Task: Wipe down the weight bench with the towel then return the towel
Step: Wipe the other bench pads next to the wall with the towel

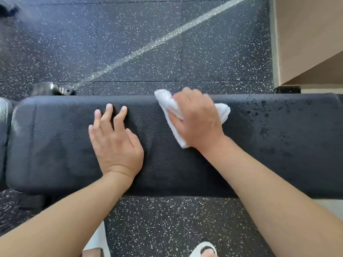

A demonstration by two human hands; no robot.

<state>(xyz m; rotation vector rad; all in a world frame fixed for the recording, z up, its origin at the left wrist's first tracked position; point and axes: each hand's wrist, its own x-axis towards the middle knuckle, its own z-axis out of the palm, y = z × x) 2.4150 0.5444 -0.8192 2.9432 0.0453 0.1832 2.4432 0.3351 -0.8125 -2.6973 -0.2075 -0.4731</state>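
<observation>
A black padded weight bench (pixel 55 141) runs left to right across the middle of the view. My right hand (pixel 198 119) grips a crumpled white towel (pixel 172 115) and presses it on the pad near the far edge. My left hand (pixel 115 143) rests flat on the pad to the left of the towel, fingers spread and straight. Dark droplets speckle the pad's right part (pixel 274 123); the left part looks smooth.
Speckled black rubber floor (pixel 130 43) lies beyond and in front of the bench. A tan wooden box or wall (pixel 308 34) stands at the far right. A metal bench part (pixel 52 89) shows behind the left end. My sandalled foot (pixel 204 250) is below.
</observation>
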